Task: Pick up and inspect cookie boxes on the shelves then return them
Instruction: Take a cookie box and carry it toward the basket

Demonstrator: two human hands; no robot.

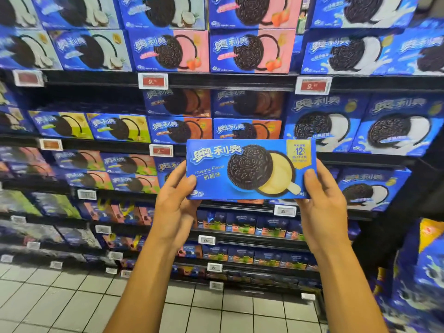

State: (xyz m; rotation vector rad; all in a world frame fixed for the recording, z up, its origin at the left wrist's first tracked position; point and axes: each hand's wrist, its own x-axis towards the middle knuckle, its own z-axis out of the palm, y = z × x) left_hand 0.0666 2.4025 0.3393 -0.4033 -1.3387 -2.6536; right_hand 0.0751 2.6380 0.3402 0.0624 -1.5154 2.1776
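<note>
One cookie box (249, 169) is off the shelves and held up in front of them, level and face-on to the camera, so the pick-up is done and the inspection is under way. Its front reads "Cheese Flavor", with a dark sandwich cookie pictured over pale cream and a gold panel in the upper right corner.

Both hands carry it. The left hand (176, 200) grips the box's lower left corner, thumb lying across the front face and fingers curled out of sight behind. The right hand (320, 203) grips the lower right corner the same way, thumb pressed on the front edge, fingers wrapped round the back.

Relative to the held box, the shelves (216, 80) stand behind and on all sides, packed with blue boxes of the same brand. Just behind its top edge sit orange-faced boxes (247, 128); up and to its right, white-cream boxes (322, 123); further above, pink-faced boxes (168, 51). A price tag (161, 150) hangs just left of its top left corner. Below the box, beyond the forearms, lies a tiled floor (72, 296).

Only the front appears to have been looked at here; turning it to check the back or sides is probably still ahead. The return is still to come, and I cannot tell which gap it belongs in, as the box hides the shelf directly behind it. Other boxes remain to be inspected.
</note>
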